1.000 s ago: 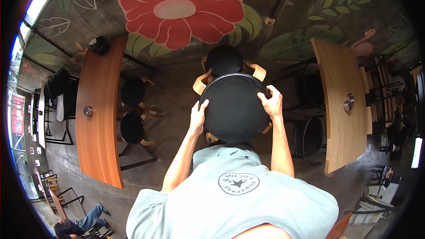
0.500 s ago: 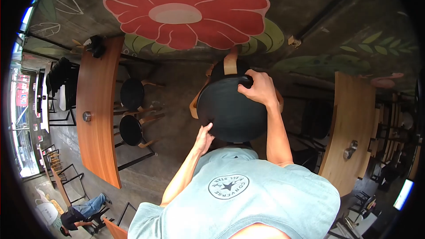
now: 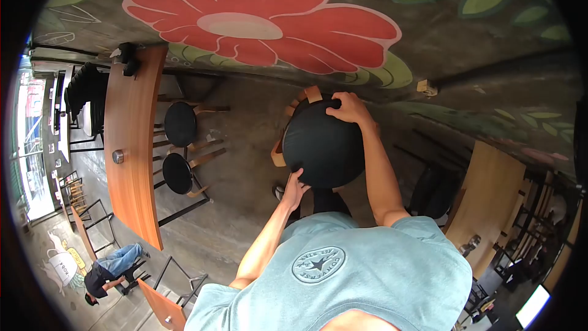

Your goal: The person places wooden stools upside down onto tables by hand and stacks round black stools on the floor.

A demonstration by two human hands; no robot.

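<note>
A stool with a round black seat [image 3: 324, 147] is tilted in front of my body, held between both hands. My right hand [image 3: 350, 110] is closed over the far edge of the seat, fingers curled round the rim. On the near left edge, my left hand [image 3: 296, 189] grips the rim, its thumb on top and its other fingers partly hidden. Light bent-wood legs [image 3: 313, 94] stick out beyond the far side and the left of the seat. Whether they belong to this stool or to another one stacked beneath it, I cannot tell.
To the left stands a long wooden table [image 3: 131, 147], with two black-seated stools [image 3: 180, 124] beside it. Another wooden table [image 3: 490, 178] is at the right. A wall painted with a red flower [image 3: 239, 24] rises ahead. A person [image 3: 107, 276] sits far lower left.
The stool and both my hands have shifted slightly right over the floor as my view turned. My shoe now shows left of the seat. Both hands keep their hold.
</note>
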